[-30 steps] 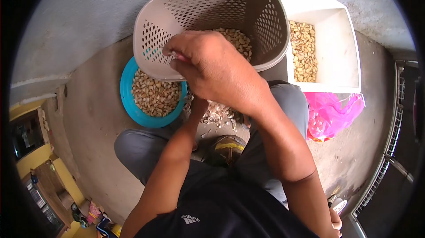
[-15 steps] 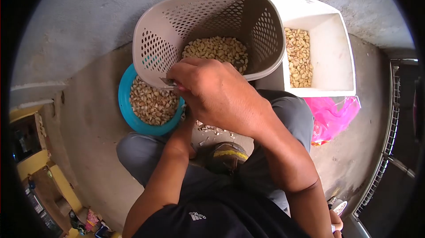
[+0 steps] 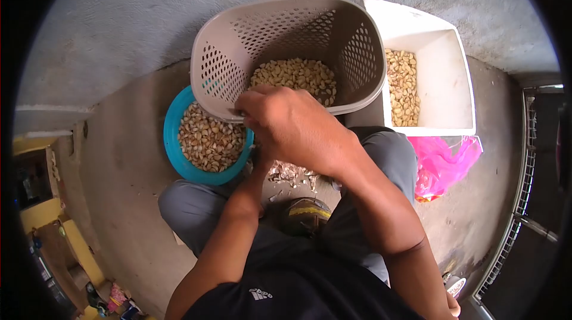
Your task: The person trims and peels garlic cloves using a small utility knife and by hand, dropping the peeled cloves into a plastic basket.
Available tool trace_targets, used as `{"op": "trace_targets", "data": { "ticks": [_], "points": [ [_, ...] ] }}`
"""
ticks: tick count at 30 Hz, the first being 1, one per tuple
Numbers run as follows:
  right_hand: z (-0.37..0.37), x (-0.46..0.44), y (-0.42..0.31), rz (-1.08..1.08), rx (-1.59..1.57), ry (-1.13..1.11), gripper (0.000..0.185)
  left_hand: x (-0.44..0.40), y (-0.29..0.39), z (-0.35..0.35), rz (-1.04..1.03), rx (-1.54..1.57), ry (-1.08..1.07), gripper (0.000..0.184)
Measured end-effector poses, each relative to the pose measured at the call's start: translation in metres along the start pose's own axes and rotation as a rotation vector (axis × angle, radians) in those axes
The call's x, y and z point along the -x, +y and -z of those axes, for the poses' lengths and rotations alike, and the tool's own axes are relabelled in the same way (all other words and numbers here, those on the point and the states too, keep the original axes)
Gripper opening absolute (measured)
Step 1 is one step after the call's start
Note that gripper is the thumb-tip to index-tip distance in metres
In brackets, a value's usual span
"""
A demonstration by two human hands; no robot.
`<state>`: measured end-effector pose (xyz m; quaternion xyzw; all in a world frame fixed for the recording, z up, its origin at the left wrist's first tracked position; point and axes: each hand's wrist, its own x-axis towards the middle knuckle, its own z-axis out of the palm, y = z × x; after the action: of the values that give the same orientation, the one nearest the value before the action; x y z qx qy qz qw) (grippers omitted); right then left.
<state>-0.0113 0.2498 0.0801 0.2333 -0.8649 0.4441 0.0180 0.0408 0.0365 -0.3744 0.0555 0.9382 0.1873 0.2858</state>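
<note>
My right hand [image 3: 292, 126] is bent over the near rim of the beige perforated basket [image 3: 348, 105], its fingers curled together; anything in them is too hidden to make out. Beneath it lies my left hand [image 3: 266, 154], mostly covered, with its fingers out of sight. Pale peeled cloves [image 3: 298, 74] lie at the bottom of the basket. To the left, a turquoise basin [image 3: 173, 135] holds unpeeled garlic cloves [image 3: 210, 141]. Dry peels [image 3: 291, 176] are scattered on the floor below my hands.
A white foam box [image 3: 444, 81] with more pale cloves [image 3: 402, 90] stands right of the basket. Below it is a pink plastic bag [image 3: 438, 168]. A grey wall [image 3: 131, 22] rises behind. My shoe [image 3: 305, 213] is between my bent legs. Part of another person [image 3: 453, 305] shows at lower right.
The view has shifted, so the containers appear lower. My right hand has turned further down over my left hand; the small blade-like item seen at its fingertips earlier no longer shows clearly.
</note>
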Motion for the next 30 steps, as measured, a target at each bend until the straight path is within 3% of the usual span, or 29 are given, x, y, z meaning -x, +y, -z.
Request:
{"op": "trace_targets", "data": {
  "ticks": [5, 6, 8, 11, 14, 21, 25, 29, 30],
  "points": [
    [-0.004, -0.005, 0.005, -0.047, 0.043, -0.072, 0.013, 0.006, -0.011, 0.014, -0.140, 0.121, -0.153, 0.039],
    [-0.003, -0.003, 0.005, -0.056, 0.062, -0.093, 0.013, 0.012, -0.008, 0.023, -0.025, 0.253, -0.216, 0.038],
    [-0.009, 0.002, 0.014, -0.034, 0.092, -0.068, 0.013, 0.043, 0.038, 0.067, 0.260, 0.513, -0.316, 0.019],
    [-0.003, 0.008, 0.019, 0.010, 0.083, -0.038, 0.014, 0.089, 0.088, 0.143, 0.085, 0.416, -0.338, 0.014],
    [0.001, 0.016, 0.016, 0.015, 0.032, 0.003, 0.016, 0.137, 0.123, 0.205, 0.026, 0.424, -0.308, 0.022],
    [-0.021, 0.037, 0.006, 0.061, -0.140, -0.044, 0.023, 0.198, 0.123, 0.247, -0.250, 1.075, -0.191, 0.017],
    [-0.044, 0.067, -0.002, 0.045, -0.123, -0.166, 0.032, 0.211, 0.122, 0.252, -0.348, 1.290, -0.126, 0.013],
    [-0.061, 0.079, 0.005, -0.001, -0.201, -0.187, 0.027, 0.214, 0.120, 0.257, -0.371, 1.428, -0.230, 0.018],
    [-0.065, 0.078, 0.003, -0.021, -0.227, -0.135, 0.019, 0.211, 0.117, 0.258, -0.406, 1.406, -0.257, 0.021]
  ]
}}
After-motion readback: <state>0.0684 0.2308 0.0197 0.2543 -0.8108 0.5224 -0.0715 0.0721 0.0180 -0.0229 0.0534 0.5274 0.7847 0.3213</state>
